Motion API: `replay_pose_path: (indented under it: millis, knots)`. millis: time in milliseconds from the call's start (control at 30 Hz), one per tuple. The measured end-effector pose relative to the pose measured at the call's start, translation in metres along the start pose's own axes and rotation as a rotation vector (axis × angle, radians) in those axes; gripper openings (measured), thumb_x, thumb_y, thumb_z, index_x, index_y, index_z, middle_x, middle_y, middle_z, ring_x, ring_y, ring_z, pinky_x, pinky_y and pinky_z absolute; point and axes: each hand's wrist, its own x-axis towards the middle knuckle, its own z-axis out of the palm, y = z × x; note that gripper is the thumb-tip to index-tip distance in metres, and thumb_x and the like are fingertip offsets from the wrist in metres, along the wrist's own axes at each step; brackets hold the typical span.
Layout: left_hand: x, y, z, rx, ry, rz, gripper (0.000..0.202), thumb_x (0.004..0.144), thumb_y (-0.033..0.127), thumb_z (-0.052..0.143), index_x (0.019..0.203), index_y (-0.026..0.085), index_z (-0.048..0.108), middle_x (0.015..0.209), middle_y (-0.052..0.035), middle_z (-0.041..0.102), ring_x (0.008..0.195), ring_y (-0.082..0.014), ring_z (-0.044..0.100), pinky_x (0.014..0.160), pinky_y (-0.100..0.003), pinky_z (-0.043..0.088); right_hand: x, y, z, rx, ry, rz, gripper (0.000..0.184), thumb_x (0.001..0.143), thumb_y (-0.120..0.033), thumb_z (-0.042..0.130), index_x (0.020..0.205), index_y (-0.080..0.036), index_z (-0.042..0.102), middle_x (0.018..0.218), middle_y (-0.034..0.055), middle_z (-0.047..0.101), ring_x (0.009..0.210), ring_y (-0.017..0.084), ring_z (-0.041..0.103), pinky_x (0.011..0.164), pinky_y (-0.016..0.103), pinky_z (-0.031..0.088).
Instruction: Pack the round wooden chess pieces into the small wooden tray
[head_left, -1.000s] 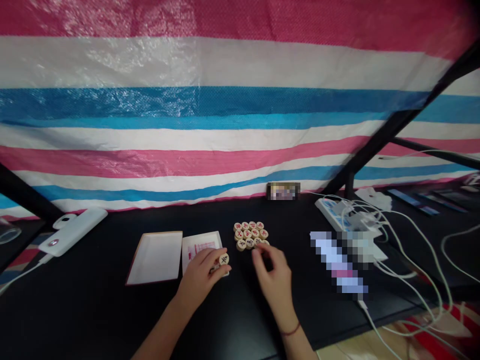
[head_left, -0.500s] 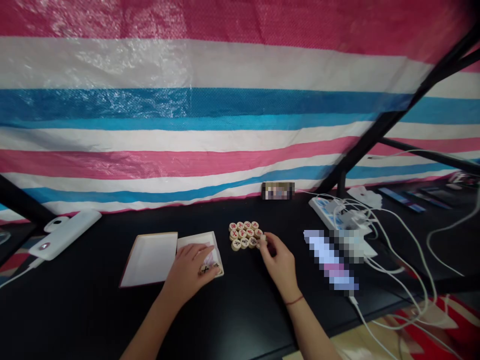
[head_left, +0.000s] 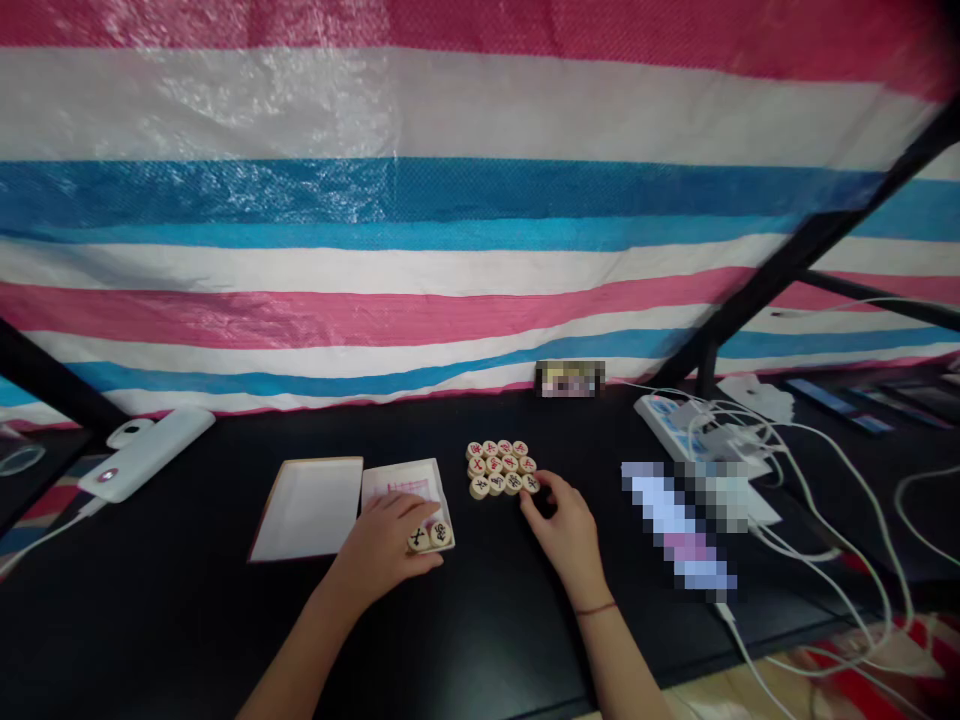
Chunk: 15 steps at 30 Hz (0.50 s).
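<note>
My left hand (head_left: 388,540) lies over the left part of a small white box (head_left: 444,492), fingers stretched and thumb apart along the near edge. Two round Chinese chess pieces (head_left: 429,537) with black characters show in the box between thumb and fingers; the hand hides the rest of its inside. To the right, several chess pieces (head_left: 493,465) stand in three rows on the black table, the back two rows marked red and the front one black. My right hand (head_left: 568,530) pinches the front row's rightmost piece (head_left: 530,483) with thumb and forefinger, at the table.
An open box lid (head_left: 309,510) lies left of the box. A white power bank (head_left: 146,455) with a cable sits far left. On the right are a power strip (head_left: 660,425), tangled white cables (head_left: 847,480) and a blurred phone-like object (head_left: 679,525). A striped sheet (head_left: 450,270) hangs behind.
The piece in my right hand has come into line at the front row's right end. My left thumb has moved off the pieces in the box, toward its near edge. The view has shifted slightly.
</note>
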Motion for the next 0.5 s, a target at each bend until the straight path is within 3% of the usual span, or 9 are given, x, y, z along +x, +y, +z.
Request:
replay_pose_path:
  millis: [300, 400, 500]
  knots:
    - [0.003, 0.0, -0.002, -0.073, -0.04, 0.004, 0.043, 0.076, 0.027, 0.074, 0.117, 0.026, 0.063, 0.113, -0.0035, 0.069, 0.106, -0.0256, 0.06, 0.096, -0.043, 0.042, 0.0, 0.006, 0.0, 0.078, -0.03, 0.029, 0.037, 0.085, -0.046, 0.051, 0.108, -0.017, 0.058, 0.095, 0.0093, 0.067, 0.074, 0.021, 0.057, 0.071, 0.034, 0.048]
    - [0.003, 0.0, 0.0, -0.09, -0.031, 0.015, 0.042, 0.074, 0.025, 0.075, 0.115, 0.025, 0.064, 0.112, -0.0036, 0.069, 0.104, -0.0253, 0.061, 0.095, -0.042, 0.043, 0.0, 0.005, -0.004, 0.097, 0.045, 0.048, 0.043, 0.084, -0.049, 0.054, 0.11, -0.015, 0.057, 0.093, 0.0094, 0.066, 0.072, 0.02, 0.057, 0.069, 0.034, 0.049]
    - [0.004, 0.001, 0.002, -0.088, -0.018, 0.034, 0.043, 0.074, 0.026, 0.076, 0.115, 0.025, 0.064, 0.111, -0.0037, 0.07, 0.102, -0.0252, 0.062, 0.093, -0.041, 0.044, -0.002, -0.012, -0.008, 0.115, 0.17, 0.039, 0.033, 0.088, -0.045, 0.052, 0.101, -0.016, 0.061, 0.085, 0.0083, 0.064, 0.07, 0.02, 0.056, 0.067, 0.034, 0.048]
